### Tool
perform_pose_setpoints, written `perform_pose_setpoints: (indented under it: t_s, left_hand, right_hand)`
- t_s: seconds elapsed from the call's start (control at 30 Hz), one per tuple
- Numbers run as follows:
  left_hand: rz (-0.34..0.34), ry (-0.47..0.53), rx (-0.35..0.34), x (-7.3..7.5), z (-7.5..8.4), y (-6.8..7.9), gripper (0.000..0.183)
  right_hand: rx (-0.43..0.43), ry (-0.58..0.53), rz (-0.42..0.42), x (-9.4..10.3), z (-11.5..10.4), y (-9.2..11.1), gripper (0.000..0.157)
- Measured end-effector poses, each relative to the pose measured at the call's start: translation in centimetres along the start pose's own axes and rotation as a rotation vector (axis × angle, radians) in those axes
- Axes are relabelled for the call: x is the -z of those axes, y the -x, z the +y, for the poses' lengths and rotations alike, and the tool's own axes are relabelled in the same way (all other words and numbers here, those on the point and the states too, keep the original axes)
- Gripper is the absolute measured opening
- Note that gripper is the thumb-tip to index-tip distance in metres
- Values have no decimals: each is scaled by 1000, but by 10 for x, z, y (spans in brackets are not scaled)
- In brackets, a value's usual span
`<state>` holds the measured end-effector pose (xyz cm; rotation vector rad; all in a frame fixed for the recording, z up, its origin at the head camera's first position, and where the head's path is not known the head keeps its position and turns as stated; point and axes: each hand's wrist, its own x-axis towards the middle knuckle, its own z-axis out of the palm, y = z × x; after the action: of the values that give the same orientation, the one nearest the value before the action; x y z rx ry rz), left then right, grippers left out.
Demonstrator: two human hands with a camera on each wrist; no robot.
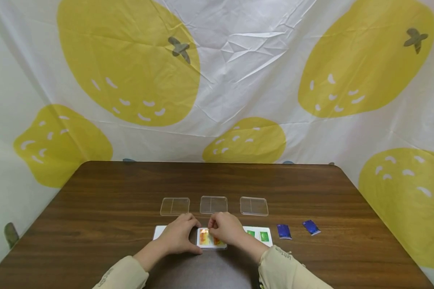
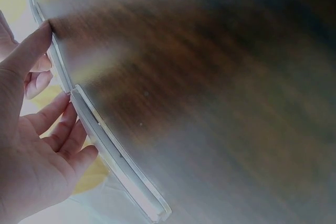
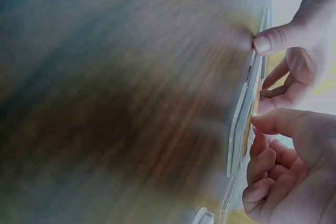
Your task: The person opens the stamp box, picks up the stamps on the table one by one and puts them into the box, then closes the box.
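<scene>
A flat white case with a clear rim lies on the table in front of me, holding orange-and-yellow packets. My left hand grips the case at its left end, thumb on the near edge and fingers toward the far edge. Over the case, my right hand has its thumb and forefinger pinched together at an orange-and-yellow packet, its other fingers curled, as the right wrist view also shows. That hand covers part of the packets. Another white case is partly hidden behind my left hand.
To the right, a third case holds green packets, partly covered by my right wrist. Three clear plastic lids lie in a row farther back. Two dark blue packets lie on the brown table at the right. A lemon-print cloth hangs behind.
</scene>
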<state>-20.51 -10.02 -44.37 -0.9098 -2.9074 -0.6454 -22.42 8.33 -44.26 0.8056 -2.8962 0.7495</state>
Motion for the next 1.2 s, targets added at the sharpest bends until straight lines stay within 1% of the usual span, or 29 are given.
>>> perform_pose_setpoints:
  t_s: [0.23, 0.4, 0.53, 0.7, 0.87, 1.0, 1.1, 1.2]
  left_hand:
    - [1, 2, 3, 1, -1, 1, 57]
    - [9, 3, -3, 1, -1, 2, 56]
    - [16, 1, -10, 1, -1, 2, 57]
    - [3, -6, -11, 3, -3, 4, 62]
    - [19, -11, -3, 12, -11, 11, 65]
    - [49, -7, 9, 21, -25, 22, 63]
    - [84, -5, 37, 27, -37, 32, 66]
    - [105, 0, 85, 33, -49, 43, 72]
  right_hand:
    - [8, -4, 10, -1, -2, 0, 4]
    - [15, -63, 23, 3, -2, 1, 6]
    - [24, -104, 49, 11, 0, 5, 9]
    - [32, -117, 45, 27, 7, 17, 9]
    - [7, -155, 55, 49, 29, 36, 9]
    - [-25, -169, 57, 66, 52, 53, 8]
    - [-44, -178, 66, 79, 72, 65, 8]
    - [-81, -195, 74, 91, 93, 77, 10]
